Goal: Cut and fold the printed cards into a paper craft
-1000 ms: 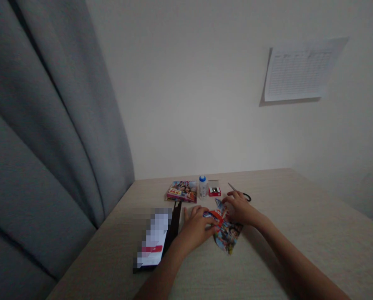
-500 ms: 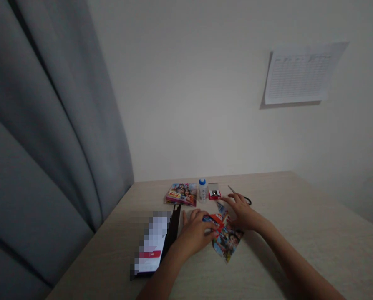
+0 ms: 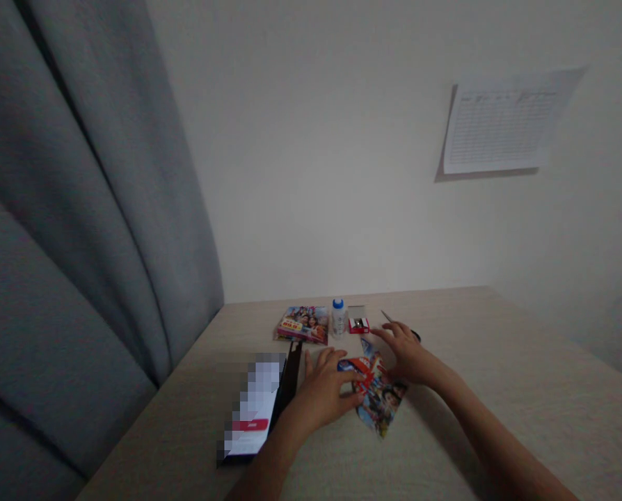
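A folded sheet of glossy, colourful printed paper (image 3: 387,400) lies on the table between my two hands, with a point toward me and a smaller flap at its far end. My left hand (image 3: 324,390) rests at its left side, fingers spread, the thumb and forefinger tips at the paper's edge. On the right, my right hand (image 3: 408,355) is over the far right edge, fingers apart; its thumb is partly hidden. Just beyond that hand lies a pair of scissors (image 3: 387,316), its handle mostly covered by the fingers.
A tablet or phone (image 3: 251,438) in a dark case lies left of my left arm. Further back are a stack of printed leaflets (image 3: 303,325), a clear bottle with a blue cap (image 3: 338,320) and a small open red box (image 3: 359,325). A grey curtain (image 3: 107,209) hangs at left.
My left thumb and forefinger have parted a little and eased back from the paper's middle. The right hand has shifted very slightly and covers more of the scissors' handle.
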The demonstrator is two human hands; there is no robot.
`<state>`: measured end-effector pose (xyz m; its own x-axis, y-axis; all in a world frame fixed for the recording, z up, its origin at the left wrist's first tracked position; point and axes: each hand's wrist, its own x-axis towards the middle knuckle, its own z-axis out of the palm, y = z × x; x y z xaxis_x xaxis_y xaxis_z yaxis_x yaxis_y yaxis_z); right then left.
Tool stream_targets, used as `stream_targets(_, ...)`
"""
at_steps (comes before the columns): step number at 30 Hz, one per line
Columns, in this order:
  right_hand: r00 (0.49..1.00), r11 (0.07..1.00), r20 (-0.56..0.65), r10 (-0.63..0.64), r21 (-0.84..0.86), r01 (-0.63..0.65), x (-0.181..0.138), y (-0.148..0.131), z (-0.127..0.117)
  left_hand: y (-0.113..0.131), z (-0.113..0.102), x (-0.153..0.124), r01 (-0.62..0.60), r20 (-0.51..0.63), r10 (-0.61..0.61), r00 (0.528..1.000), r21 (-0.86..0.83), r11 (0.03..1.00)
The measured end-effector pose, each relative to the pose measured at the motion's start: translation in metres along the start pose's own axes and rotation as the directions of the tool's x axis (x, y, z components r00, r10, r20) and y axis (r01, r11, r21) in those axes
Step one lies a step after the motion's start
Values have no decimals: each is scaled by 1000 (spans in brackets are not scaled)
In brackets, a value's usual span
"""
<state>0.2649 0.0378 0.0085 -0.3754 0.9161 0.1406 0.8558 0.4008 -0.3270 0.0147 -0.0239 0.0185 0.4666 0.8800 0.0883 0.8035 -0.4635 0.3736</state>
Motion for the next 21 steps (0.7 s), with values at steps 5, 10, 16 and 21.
stream_targets(5, 1000, 1000, 12, 2, 12, -2, 3, 4, 1, 1, 1, 1, -16, -62, 17, 998, 12, 1000)
stream_targets(10, 999, 1000, 33, 14, 9, -15, 2, 1, 0, 7, -5, 1, -38, -117, 39, 992, 16, 999)
stream_targets(16, 999, 1000, 40, 17, 10, -17, 2, 1, 1, 8, -8, 2, -38, -136, 41, 990, 18, 999)
stream_targets(21, 999, 998, -22, -23, 52, 24, 3, 4, 2, 6, -9, 3, -31, -150, 31, 988, 6, 1000)
